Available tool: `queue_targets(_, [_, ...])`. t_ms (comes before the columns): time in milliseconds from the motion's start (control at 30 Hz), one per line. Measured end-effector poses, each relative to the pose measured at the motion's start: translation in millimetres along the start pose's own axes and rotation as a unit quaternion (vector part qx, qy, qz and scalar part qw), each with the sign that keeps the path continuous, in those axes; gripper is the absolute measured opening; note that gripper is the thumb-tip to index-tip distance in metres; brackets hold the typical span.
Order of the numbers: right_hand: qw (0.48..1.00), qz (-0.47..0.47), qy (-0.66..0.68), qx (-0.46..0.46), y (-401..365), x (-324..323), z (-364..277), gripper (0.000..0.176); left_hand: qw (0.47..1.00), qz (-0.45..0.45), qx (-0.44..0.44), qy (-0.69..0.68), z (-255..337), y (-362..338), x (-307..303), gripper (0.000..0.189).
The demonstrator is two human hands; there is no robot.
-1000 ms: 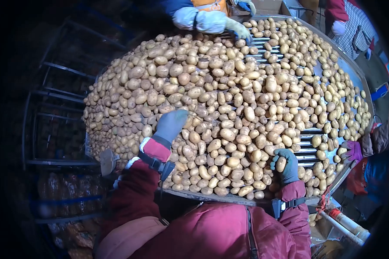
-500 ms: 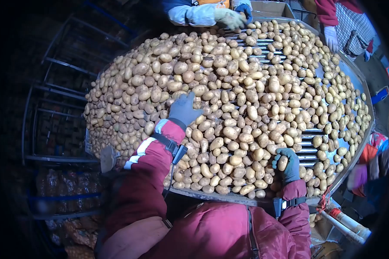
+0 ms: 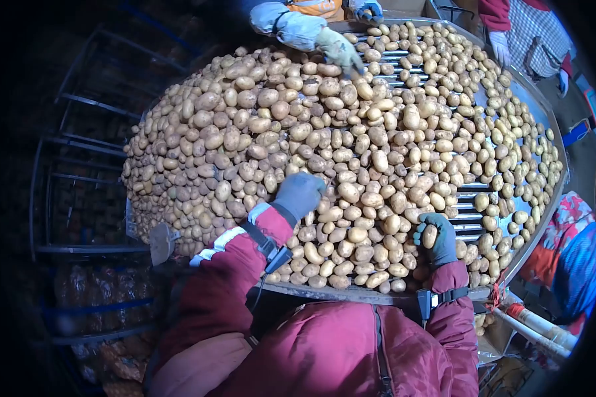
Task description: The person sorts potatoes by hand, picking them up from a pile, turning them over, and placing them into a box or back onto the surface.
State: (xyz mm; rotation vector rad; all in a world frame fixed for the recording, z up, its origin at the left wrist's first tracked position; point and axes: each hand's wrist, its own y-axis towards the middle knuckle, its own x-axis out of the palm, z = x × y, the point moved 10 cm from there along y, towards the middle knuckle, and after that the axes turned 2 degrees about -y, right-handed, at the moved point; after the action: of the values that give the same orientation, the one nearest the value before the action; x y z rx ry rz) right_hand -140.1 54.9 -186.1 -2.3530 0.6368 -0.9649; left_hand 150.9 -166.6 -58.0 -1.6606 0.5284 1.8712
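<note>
Many pale brown potatoes (image 3: 245,119) cover a wide sorting table (image 3: 548,228) with metal bars. My left hand (image 3: 298,194), in a blue-grey glove, is low on the heap near the middle. Its fingers are curled down toward the potatoes; whatever they may hold is hidden beneath them. At the near right, my right hand (image 3: 444,243), also gloved, grips a single potato (image 3: 430,236) between thumb and fingers, just left of some exposed bars (image 3: 469,215).
Across the table, a co-worker's gloved hand (image 3: 341,53) reaches onto the potatoes. Another person's gloved hand (image 3: 500,47) is at the far right edge. Metal racks (image 3: 79,139) stand on the left; pipes (image 3: 540,327) jut out at the near right.
My left hand has moved right and toward me, its fingers going from spread to curled. My right hand keeps its potato. The co-worker's hand opposite has come further over the heap.
</note>
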Motion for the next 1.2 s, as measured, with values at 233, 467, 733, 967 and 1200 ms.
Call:
queue_targets(233, [1.000,0.006,0.017,0.008,2,-2,4,0.025,0.982,-0.095,0.047,-0.157,55,-25,8,0.016])
queue_targets(467, [1.000,0.018,-0.001,0.017,3,-4,5,0.024,0.941,-0.148,-0.027,-0.302,7,-89,29,0.018])
queue_targets(733, [1.000,-0.002,-0.002,-0.019,4,-6,4,0.021,0.871,-0.311,-0.212,-0.314,-70,-279,72,0.022])
queue_targets(967, [0.993,-0.022,-0.092,-0.072,10,-14,2,0.024,0.833,-0.476,-0.193,-0.207,-101,-497,136,0.028])
queue_targets(1200, [1.000,0.010,-0.012,-0.018,12,-17,7,0.025,0.935,-0.348,0.037,-0.054,-150,-534,160,0.025])
